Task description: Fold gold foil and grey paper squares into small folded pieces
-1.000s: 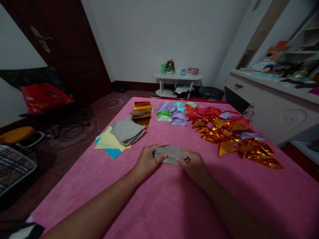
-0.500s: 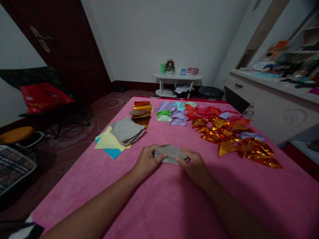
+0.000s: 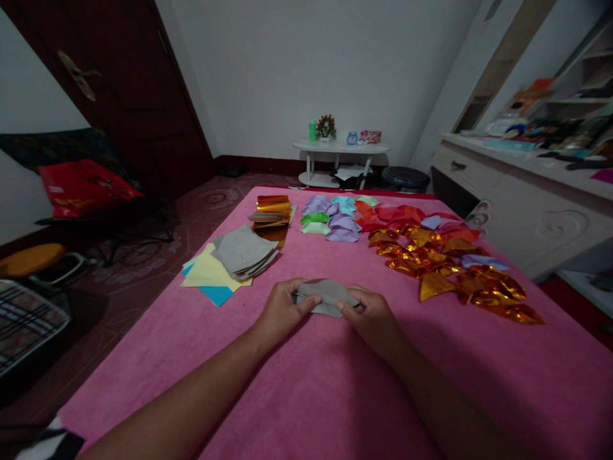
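Note:
A folded grey paper [image 3: 327,294] lies on the pink table cover [image 3: 306,383], held at both ends. My left hand [image 3: 282,313] pinches its left end with thumb and fingers closed on it. My right hand [image 3: 373,319] grips the right end the same way. Behind my left hand sits a stack of grey sheets [image 3: 244,252] on yellow and blue sheets [image 3: 208,275].
Gold foil sheets [image 3: 272,214] lie at the back left. Folded purple, green and blue paper shapes [image 3: 330,220] lie mid-back, red ones [image 3: 397,214] and many gold foil ones [image 3: 454,271] to the right. A white cabinet [image 3: 527,217] stands right; a door and chairs stand left.

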A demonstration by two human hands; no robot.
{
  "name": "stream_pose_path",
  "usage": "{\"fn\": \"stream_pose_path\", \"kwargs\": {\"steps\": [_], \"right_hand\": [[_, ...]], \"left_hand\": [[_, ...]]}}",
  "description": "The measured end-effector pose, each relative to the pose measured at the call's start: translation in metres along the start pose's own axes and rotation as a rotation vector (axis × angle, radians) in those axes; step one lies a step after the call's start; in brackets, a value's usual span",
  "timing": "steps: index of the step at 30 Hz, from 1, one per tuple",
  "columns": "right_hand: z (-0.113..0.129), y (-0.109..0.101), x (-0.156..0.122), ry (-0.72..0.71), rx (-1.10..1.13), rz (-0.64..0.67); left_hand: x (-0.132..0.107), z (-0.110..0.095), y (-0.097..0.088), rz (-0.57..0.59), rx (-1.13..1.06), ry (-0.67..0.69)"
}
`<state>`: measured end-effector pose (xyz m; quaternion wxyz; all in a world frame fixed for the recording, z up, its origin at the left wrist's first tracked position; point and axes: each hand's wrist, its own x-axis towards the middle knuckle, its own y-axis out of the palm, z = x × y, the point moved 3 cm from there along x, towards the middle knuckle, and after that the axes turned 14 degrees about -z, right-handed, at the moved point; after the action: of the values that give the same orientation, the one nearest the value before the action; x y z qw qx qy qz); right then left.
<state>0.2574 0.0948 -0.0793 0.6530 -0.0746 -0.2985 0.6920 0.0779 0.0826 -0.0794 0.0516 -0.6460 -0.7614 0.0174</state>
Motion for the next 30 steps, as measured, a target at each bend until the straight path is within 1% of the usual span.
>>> {"fn": "stream_pose_path", "kwargs": {"steps": [15, 21, 30], "right_hand": [[0.0018, -0.0007, -0.0002, 0.007, -0.014, 0.000], [0.0047, -0.0017, 0.0002, 0.010, -0.012, 0.000], [-0.0001, 0.0005, 0.0007, 0.011, -0.006, 0.000]], "left_hand": [[-0.0007, -0.0004, -0.0017, 0.002, 0.041, 0.022], [-0.0004, -0.0017, -0.0002, -0.009, 0.020, 0.010], [-0.0004, -0.0009, -0.0006, -0.010, 0.022, 0.015]]}}
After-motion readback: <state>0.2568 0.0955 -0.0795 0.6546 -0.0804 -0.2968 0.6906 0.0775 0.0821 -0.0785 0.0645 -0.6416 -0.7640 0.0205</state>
